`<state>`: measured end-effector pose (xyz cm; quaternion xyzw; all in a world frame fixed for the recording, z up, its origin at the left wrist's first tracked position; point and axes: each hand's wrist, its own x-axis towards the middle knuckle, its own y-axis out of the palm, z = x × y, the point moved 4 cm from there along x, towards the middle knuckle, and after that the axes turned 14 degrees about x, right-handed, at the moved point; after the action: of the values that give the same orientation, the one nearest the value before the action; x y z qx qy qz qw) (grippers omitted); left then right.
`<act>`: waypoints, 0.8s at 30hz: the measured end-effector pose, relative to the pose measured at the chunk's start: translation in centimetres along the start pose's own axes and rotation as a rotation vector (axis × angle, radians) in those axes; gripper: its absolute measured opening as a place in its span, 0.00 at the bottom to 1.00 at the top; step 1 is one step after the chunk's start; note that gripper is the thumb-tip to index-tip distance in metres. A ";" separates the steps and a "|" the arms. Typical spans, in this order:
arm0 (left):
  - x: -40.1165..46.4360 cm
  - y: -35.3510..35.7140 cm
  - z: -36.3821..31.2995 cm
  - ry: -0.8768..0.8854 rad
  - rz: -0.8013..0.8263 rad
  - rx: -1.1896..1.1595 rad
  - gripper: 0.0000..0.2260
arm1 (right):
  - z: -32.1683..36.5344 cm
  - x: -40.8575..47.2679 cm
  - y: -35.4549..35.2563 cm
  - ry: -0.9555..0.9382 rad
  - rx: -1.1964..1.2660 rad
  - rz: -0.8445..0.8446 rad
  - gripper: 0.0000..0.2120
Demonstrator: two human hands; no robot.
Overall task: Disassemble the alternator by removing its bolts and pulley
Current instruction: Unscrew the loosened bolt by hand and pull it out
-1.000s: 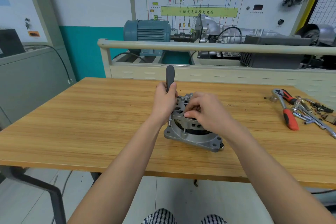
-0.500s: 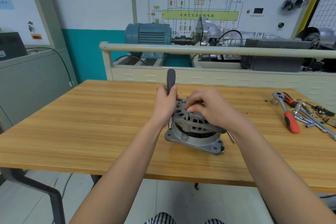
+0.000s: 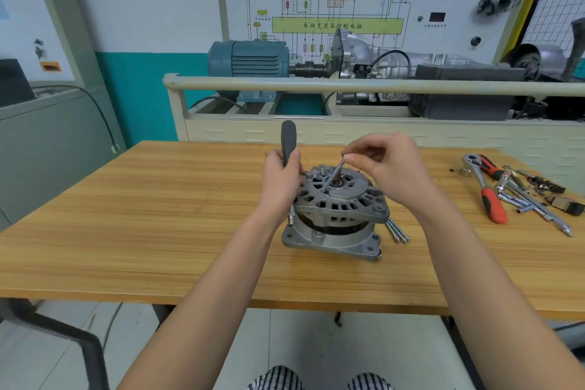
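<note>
The grey alternator (image 3: 338, 215) stands on the wooden table (image 3: 158, 215) in front of me, its vented housing facing up. My left hand (image 3: 281, 180) grips a black-handled driver (image 3: 288, 141) upright at the alternator's left side, its metal tip pointing down by the housing edge. My right hand (image 3: 389, 168) pinches the head of a long bolt (image 3: 334, 176) that slants down over the top of the housing. Two more long bolts (image 3: 397, 231) lie on the table just right of the alternator.
A red-handled ratchet (image 3: 486, 191), chrome extensions and sockets (image 3: 531, 196) lie at the table's right end. Behind the table stands a training bench with a rail (image 3: 348, 85), a blue motor (image 3: 250, 58) and a gearbox. A grey cabinet is at the left.
My right hand has risen from the housing, drawing a long bolt up and out. The left hand keeps its hold on the driver. The camera has tilted a little.
</note>
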<state>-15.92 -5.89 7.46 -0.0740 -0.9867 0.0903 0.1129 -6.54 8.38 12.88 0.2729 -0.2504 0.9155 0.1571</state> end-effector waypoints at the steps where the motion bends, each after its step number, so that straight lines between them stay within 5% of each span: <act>1: -0.2 0.1 0.0 -0.011 0.004 -0.015 0.07 | -0.4 -0.2 -0.6 0.016 0.031 -0.050 0.10; 9: -1.9 1.2 0.2 0.012 0.005 -0.014 0.07 | -8.2 -4.5 -6.7 0.255 0.143 -0.562 0.08; 14: -2.2 1.5 0.2 0.062 -0.024 0.028 0.08 | -16.2 -8.3 -5.7 0.561 0.017 -0.610 0.05; 24: -2.5 1.8 0.2 0.110 -0.042 0.079 0.07 | -18.9 -9.9 -4.6 0.583 -0.141 -0.538 0.07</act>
<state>-13.33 -4.59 6.34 -0.0537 -0.9761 0.1224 0.1714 -4.65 20.95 -4.90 0.0461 -0.1774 0.8614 0.4737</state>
